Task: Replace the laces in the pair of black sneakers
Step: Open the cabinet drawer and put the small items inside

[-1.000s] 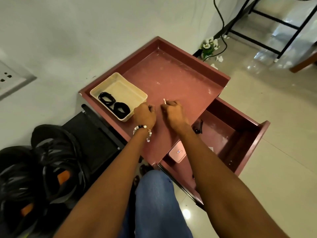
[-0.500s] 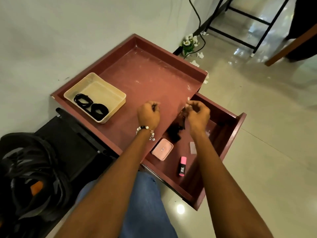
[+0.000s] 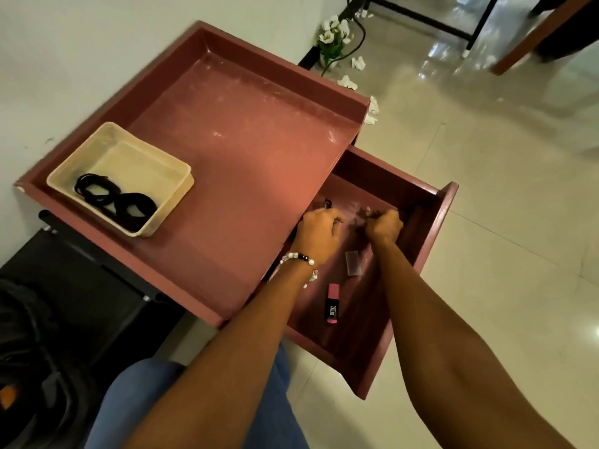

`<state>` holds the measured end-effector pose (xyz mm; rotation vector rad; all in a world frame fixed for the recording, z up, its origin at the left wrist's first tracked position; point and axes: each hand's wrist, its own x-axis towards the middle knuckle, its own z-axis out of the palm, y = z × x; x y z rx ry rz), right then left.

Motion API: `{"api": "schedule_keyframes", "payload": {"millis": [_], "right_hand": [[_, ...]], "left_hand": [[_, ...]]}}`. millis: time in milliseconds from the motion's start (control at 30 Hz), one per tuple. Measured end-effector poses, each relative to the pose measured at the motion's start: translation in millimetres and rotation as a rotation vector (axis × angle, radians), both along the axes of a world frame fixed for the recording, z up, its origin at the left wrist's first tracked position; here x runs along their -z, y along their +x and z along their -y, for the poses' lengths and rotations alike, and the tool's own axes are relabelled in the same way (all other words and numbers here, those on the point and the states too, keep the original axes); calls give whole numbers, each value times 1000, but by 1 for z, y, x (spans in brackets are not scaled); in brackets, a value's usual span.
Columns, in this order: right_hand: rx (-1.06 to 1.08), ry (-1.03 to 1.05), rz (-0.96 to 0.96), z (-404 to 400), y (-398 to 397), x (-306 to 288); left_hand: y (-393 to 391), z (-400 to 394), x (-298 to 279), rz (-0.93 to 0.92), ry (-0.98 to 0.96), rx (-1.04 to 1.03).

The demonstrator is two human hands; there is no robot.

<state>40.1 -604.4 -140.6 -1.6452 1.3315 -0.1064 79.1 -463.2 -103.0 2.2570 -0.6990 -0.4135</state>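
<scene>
Both my hands hover over the open drawer (image 3: pixel 437 228) of the reddish-brown cabinet (image 3: pixel 243 150). My left hand (image 3: pixel 319 236) has its fingers curled, and a dark lace end (image 3: pixel 327 202) pokes out above them. To its right, my right hand (image 3: pixel 384 226) is curled too, round a blurred dark strand (image 3: pixel 360 219) that runs between the hands. A cream tray (image 3: pixel 175 189) on the cabinet top at the left holds two coiled black laces (image 3: pixel 113 196). No sneaker shows in this view.
In the drawer lie a pink tube (image 3: pixel 333 304) and a small clear packet (image 3: pixel 352 263). Black gear (image 3: pixel 32 335) sits low at the left. White flowers (image 3: pixel 332 34) and paper scraps lie on the tiled floor by the wall.
Both hands moved from the cabinet top to the right, over the open drawer, carrying the dark lace along. The view swung right, showing more of the drawer.
</scene>
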Motion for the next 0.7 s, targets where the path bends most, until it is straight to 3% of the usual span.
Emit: {"api": "schedule_keyframes", "payload": {"millis": [67, 200, 333, 533, 633, 700], "right_hand": [[7, 44, 8, -3, 0, 0], [77, -76, -29, 1, 0, 2], [111, -94, 87, 9, -10, -8], [161, -307, 156, 7, -53, -46], [155, -426, 81, -2, -78, -49], [161, -343, 49, -12, -94, -53]], "left_hand": [[-2, -1, 8, -63, 65, 11], [-7, -7, 15, -135, 155, 21], [-16, -10, 10, -131, 193, 35], [-61, -8, -12, 8, 191, 36], [-96, -6, -18, 81, 353, 113], [-119, -6, -20, 115, 489, 170]]}}
